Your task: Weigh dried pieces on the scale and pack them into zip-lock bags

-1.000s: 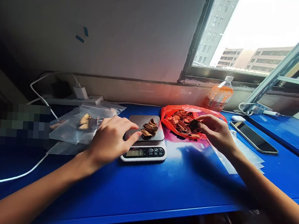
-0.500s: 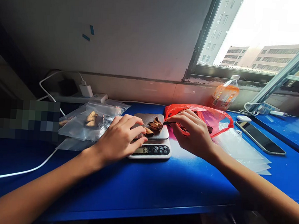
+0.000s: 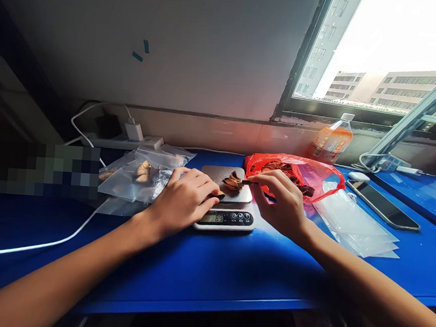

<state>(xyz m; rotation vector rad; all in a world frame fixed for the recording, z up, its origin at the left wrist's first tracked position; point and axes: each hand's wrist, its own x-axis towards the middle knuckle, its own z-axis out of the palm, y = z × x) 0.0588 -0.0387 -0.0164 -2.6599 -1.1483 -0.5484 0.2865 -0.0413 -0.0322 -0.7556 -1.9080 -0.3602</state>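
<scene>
Head view, right fingers (image 3: 262,179) pinching dried slice (image 3: 247,182) over scale (image 3: 224,217), left fingers (image 3: 200,183) curled alongside, grip unclear.

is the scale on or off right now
On. The scale has its display lit, showing digits. On its platform lie dried pieces; the right hand pinches a dark piece beside them.

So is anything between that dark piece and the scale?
Nothing visible. The right hand holds the dark piece at the edge of the scale; the left hand rests on its other side.
</scene>
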